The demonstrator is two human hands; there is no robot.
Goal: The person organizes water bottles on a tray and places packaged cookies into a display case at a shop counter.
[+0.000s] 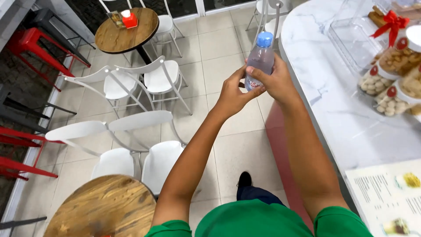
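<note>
Bottle (259, 59) upright over open floor (228, 52) | left hand (231, 94), right hand (276, 81) both clasping it | counter (324, 87) edge just right, chairs (144, 81) left

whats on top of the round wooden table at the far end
On the round wooden table stand a small red box and a clear holder beside it. What the holder contains is too small to tell.

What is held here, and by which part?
A clear water bottle with a blue cap, upright, gripped around its lower body by both the left hand and right hand.
</note>
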